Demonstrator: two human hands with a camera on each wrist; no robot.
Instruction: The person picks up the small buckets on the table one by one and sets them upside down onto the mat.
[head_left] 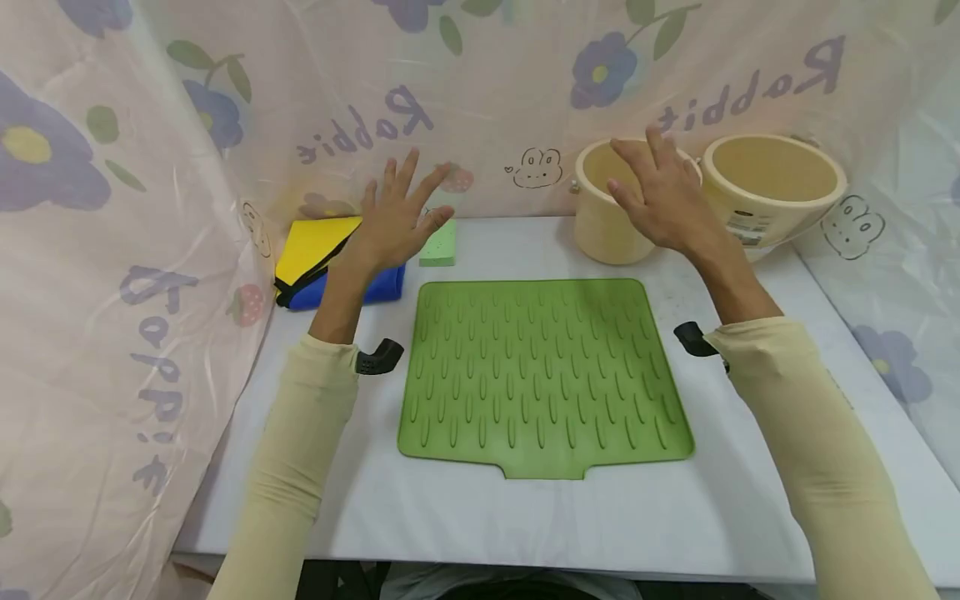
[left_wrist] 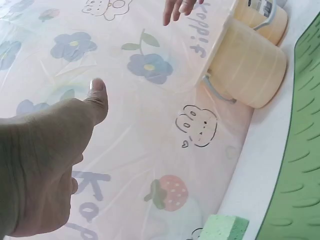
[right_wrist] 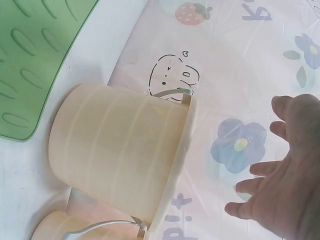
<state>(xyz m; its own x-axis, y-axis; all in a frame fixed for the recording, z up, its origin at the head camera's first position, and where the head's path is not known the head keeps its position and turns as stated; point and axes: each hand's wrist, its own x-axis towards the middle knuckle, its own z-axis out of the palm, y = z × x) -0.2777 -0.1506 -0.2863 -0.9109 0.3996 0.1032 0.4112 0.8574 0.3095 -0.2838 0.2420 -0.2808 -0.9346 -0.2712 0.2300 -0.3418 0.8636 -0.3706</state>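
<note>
My left hand [head_left: 392, 218] is raised with spread fingers, holding nothing, in front of the folded blue and yellow cloths [head_left: 318, 258] and the green sponge [head_left: 438, 246]. In the left wrist view that hand [left_wrist: 55, 165] has its thumb extended, with the sponge [left_wrist: 225, 229] low in the frame. Over the near cream bucket [head_left: 609, 218], as the head view shows it, my right hand [head_left: 666, 196] hovers with fingers spread and nothing held. The right wrist view shows the hand [right_wrist: 285, 175] apart from the bucket's [right_wrist: 120, 150] rim.
A green ridged mat [head_left: 543, 375] lies mid-table, its spout towards the front edge. A second cream bucket [head_left: 776, 187] with a label stands at the back right. A printed plastic curtain [head_left: 495, 100] hangs behind and at the sides of the white table [head_left: 637, 517].
</note>
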